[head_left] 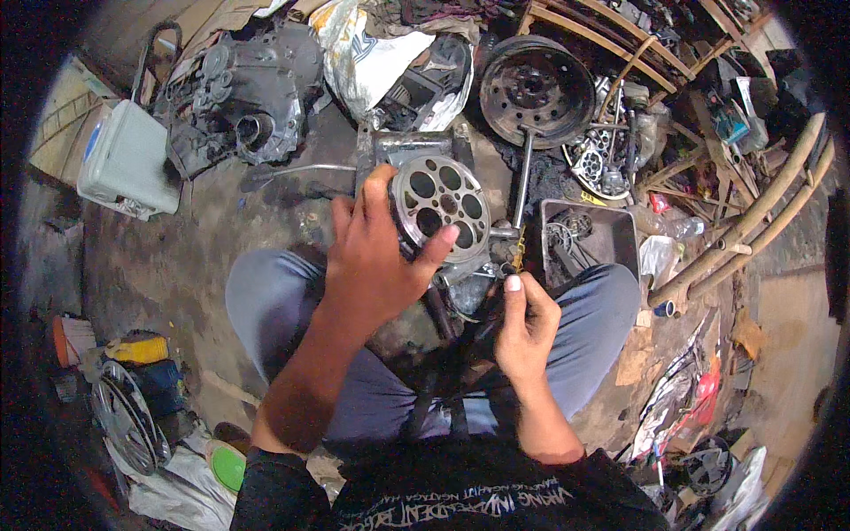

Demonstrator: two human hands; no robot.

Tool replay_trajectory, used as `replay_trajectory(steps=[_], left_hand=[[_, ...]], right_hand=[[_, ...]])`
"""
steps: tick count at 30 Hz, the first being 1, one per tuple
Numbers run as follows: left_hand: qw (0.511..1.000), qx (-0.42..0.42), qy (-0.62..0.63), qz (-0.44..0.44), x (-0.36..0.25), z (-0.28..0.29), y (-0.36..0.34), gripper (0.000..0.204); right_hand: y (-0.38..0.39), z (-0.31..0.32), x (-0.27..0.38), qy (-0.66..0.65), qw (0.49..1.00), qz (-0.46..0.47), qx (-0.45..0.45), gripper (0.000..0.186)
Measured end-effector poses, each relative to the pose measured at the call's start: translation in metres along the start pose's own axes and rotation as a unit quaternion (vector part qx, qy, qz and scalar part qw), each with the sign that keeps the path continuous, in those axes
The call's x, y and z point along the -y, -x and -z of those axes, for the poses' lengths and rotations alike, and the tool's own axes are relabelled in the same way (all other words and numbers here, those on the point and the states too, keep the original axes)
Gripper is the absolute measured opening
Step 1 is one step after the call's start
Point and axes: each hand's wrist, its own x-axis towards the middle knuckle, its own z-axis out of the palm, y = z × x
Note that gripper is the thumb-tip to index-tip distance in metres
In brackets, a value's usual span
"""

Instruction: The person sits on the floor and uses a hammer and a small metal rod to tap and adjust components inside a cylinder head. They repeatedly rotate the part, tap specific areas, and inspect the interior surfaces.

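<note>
My left hand (pixel 376 261) is wrapped round the left edge of a round metal disc (pixel 450 205) with several round holes, its thumb lying on the disc's face. The disc is tilted up in front of my knees. Lower right of it, my right hand (pixel 527 327) is closed in a pinch; a small dark piece shows at the fingertips, too small to name. Between the two hands, below the disc, lies a shiny metal part (pixel 467 294), partly hidden. Behind the disc stands a dark metal block (pixel 412 142).
A rectangular tray (pixel 622 212) with metal parts stands by my right knee. Beyond it are a T-shaped wrench (pixel 524 181) and a wheel rim (pixel 564 69). A large gearbox housing (pixel 257 97) and a grey case (pixel 135 159) sit far left. Bamboo poles (pixel 753 212) lean at right.
</note>
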Motion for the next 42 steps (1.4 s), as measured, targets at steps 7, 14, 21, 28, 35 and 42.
replay_trajectory(steps=[7, 14, 21, 28, 35, 42], left_hand=[[0.999, 0.035, 0.013, -0.016, 0.009, 0.003, -0.005, 0.075], [0.996, 0.090, -0.005, 0.027, -0.004, 0.009, -0.007, 0.074], [0.996, 0.071, 0.014, 0.047, -0.001, 0.003, -0.006, 0.080], [0.997, 0.065, -0.011, 0.036, -0.002, 0.001, -0.010, 0.082], [0.996, 0.072, -0.021, 0.048, -0.003, 0.000, -0.010, 0.087], [0.996, 0.074, -0.022, 0.041, -0.006, 0.002, -0.009, 0.097]], right_hand=[[-0.001, -0.009, 0.003, 0.029, 0.999, 0.025, -0.015, 0.015], [-0.003, -0.014, 0.002, 0.062, 0.998, 0.023, -0.012, 0.012], [-0.003, -0.018, 0.007, 0.083, 0.996, 0.013, -0.010, 0.016], [0.007, -0.021, 0.020, 0.063, 0.996, 0.064, 0.022, 0.011], [0.008, -0.025, 0.014, 0.050, 0.996, 0.078, -0.004, 0.016], [0.000, -0.018, 0.010, 0.085, 0.991, 0.104, -0.004, 0.013]])
